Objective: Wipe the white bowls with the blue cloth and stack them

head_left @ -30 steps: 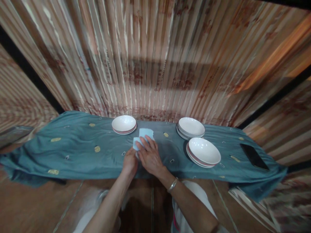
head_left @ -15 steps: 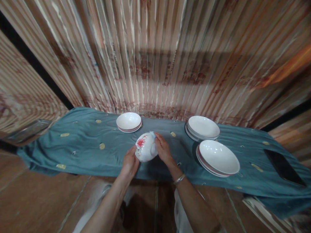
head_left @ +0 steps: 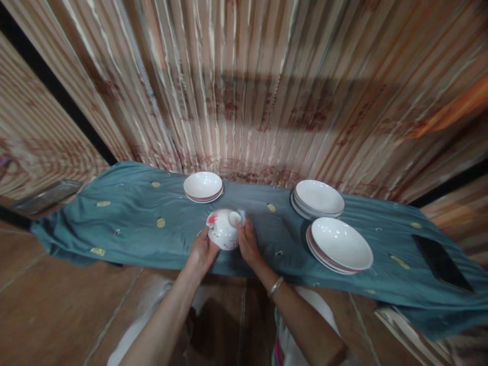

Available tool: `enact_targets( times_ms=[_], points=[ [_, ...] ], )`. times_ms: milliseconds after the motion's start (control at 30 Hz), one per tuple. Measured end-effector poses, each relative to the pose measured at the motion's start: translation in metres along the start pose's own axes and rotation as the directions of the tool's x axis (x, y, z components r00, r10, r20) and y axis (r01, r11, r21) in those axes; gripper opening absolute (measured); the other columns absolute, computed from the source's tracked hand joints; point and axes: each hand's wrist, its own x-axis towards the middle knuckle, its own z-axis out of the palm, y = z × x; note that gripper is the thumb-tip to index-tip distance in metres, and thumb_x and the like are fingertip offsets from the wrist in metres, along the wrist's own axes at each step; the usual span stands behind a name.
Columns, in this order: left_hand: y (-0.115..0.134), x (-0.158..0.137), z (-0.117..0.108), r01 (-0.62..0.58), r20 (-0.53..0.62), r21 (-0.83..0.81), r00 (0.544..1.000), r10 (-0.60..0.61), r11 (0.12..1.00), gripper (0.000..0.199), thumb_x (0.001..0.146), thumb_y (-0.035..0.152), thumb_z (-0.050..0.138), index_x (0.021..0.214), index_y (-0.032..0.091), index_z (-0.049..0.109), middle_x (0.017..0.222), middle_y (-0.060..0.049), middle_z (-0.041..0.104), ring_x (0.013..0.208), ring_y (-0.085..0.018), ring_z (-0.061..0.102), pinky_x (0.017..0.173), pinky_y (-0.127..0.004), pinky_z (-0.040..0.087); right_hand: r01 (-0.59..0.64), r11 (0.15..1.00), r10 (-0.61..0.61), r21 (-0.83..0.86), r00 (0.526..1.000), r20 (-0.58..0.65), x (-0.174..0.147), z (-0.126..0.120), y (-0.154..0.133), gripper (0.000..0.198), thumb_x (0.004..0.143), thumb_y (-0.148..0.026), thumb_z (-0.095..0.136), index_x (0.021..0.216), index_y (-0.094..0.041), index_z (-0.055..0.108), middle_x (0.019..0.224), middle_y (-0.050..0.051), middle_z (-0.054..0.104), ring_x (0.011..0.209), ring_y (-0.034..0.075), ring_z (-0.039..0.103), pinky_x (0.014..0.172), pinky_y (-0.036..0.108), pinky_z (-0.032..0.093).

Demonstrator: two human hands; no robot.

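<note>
A white bowl (head_left: 223, 234) with a red flower pattern is held above the near part of the cloth, tilted so its underside and foot ring face me. My left hand (head_left: 203, 250) grips its rim from the left. Against the bowl's right side, my right hand (head_left: 248, 239) presses a small pale blue cloth (head_left: 242, 215) near the foot ring; most of this cloth is hidden under the fingers. Beyond the held bowl sits a short stack of white bowls (head_left: 203, 185).
Two stacks of shallow white dishes, one at the back (head_left: 319, 197) and one nearer (head_left: 341, 244), stand to the right. A dark flat phone-like object (head_left: 442, 262) lies at the right end of the teal tablecloth (head_left: 133, 218). A striped curtain (head_left: 244, 101) hangs behind.
The bowl has turned in my hands, bringing its foot ring more into view. My right hand with the blue cloth has shifted slightly along it. The stacks have stayed put.
</note>
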Motion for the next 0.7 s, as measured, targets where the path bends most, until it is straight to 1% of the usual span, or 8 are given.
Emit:
enact_targets(
  times_ms=[67, 133, 267, 367, 433, 500, 600, 700],
  points=[
    [0.0, -0.002, 0.001, 0.018, -0.008, -0.019, 1.0, -0.019, 1.0, 0.044, 0.101, 0.02, 0.033, 0.138, 0.008, 0.054, 0.109, -0.014, 0.076, 0.108, -0.025, 0.07, 0.096, -0.039, 0.056, 0.046, 0.999, -0.045, 0.011, 0.999, -0.026, -0.007, 0.001, -0.003, 0.064, 0.101, -0.055, 0.026, 0.153, -0.018, 0.031, 0.155, 0.014, 0.039, 0.145, 0.022, 0.035, 0.122, 0.042, 0.025],
    [0.001, -0.002, 0.001, 0.041, 0.011, -0.018, 0.999, -0.04, 0.999, 0.045, 0.101, 0.021, 0.034, 0.14, 0.007, 0.052, 0.11, -0.015, 0.076, 0.107, -0.026, 0.071, 0.095, -0.039, 0.057, 0.066, 0.998, -0.066, 0.01, 0.997, -0.033, -0.013, 0.0, -0.007, 0.064, 0.101, -0.053, 0.027, 0.154, -0.017, 0.028, 0.156, 0.015, 0.038, 0.145, 0.023, 0.035, 0.121, 0.043, 0.026],
    [0.005, 0.004, -0.002, 0.049, 0.071, 0.005, 0.996, -0.05, 0.999, 0.044, 0.1, 0.022, 0.038, 0.14, 0.007, 0.051, 0.112, -0.016, 0.075, 0.107, -0.028, 0.071, 0.093, -0.042, 0.058, 0.082, 0.996, -0.082, -0.019, 0.997, 0.008, -0.023, -0.002, -0.012, 0.063, 0.102, -0.051, 0.028, 0.156, -0.018, 0.022, 0.158, 0.014, 0.034, 0.148, 0.023, 0.032, 0.122, 0.043, 0.025],
    [0.008, 0.007, 0.0, 0.036, 0.074, -0.008, 0.997, -0.035, 0.999, 0.043, 0.1, 0.021, 0.037, 0.138, 0.01, 0.053, 0.109, -0.014, 0.076, 0.106, -0.028, 0.071, 0.094, -0.042, 0.058, 0.118, 0.991, -0.117, -0.055, 0.993, 0.03, -0.037, -0.001, -0.015, 0.065, 0.102, -0.048, 0.03, 0.158, -0.019, 0.014, 0.164, 0.014, 0.023, 0.152, 0.023, 0.022, 0.124, 0.047, 0.022],
    [0.009, 0.006, 0.003, 0.034, 0.071, -0.026, 0.997, -0.032, 0.999, 0.042, 0.101, 0.022, 0.036, 0.137, 0.009, 0.053, 0.106, -0.014, 0.077, 0.104, -0.027, 0.072, 0.094, -0.04, 0.058, 0.166, 0.979, -0.162, -0.12, 0.986, 0.045, -0.049, 0.0, -0.015, 0.067, 0.103, -0.045, 0.032, 0.159, -0.02, 0.005, 0.167, 0.014, 0.009, 0.154, 0.025, 0.013, 0.123, 0.05, 0.022],
    [0.009, 0.003, 0.007, 0.036, 0.064, -0.048, 0.997, -0.033, 0.998, 0.043, 0.101, 0.021, 0.033, 0.137, 0.008, 0.052, 0.103, -0.013, 0.077, 0.1, -0.026, 0.073, 0.093, -0.039, 0.058, 0.246, 0.95, -0.234, -0.191, 0.969, 0.083, -0.06, 0.001, -0.015, 0.069, 0.103, -0.042, 0.032, 0.159, -0.022, -0.001, 0.168, 0.013, -0.002, 0.155, 0.027, 0.006, 0.123, 0.053, 0.023],
    [0.008, 0.0, 0.009, 0.047, 0.052, -0.092, 0.998, -0.043, 0.995, 0.042, 0.102, 0.021, 0.034, 0.136, 0.005, 0.052, 0.099, -0.013, 0.078, 0.093, -0.023, 0.075, 0.089, -0.035, 0.059, 0.37, 0.876, -0.342, -0.31, 0.929, 0.142, -0.073, 0.0, -0.013, 0.073, 0.102, -0.039, 0.035, 0.159, -0.023, -0.008, 0.168, 0.012, -0.008, 0.155, 0.03, 0.002, 0.121, 0.055, 0.028],
    [0.005, 0.0, 0.007, 0.046, 0.083, -0.136, 0.996, -0.035, 0.99, 0.04, 0.101, 0.019, 0.037, 0.132, 0.005, 0.055, 0.098, -0.014, 0.077, 0.09, -0.022, 0.075, 0.086, -0.032, 0.059, 0.523, 0.753, -0.48, -0.4, 0.852, 0.21, -0.077, -0.005, -0.013, 0.074, 0.101, -0.037, 0.037, 0.16, -0.021, -0.006, 0.168, 0.013, -0.009, 0.155, 0.034, 0.001, 0.118, 0.059, 0.03]
  ],
)
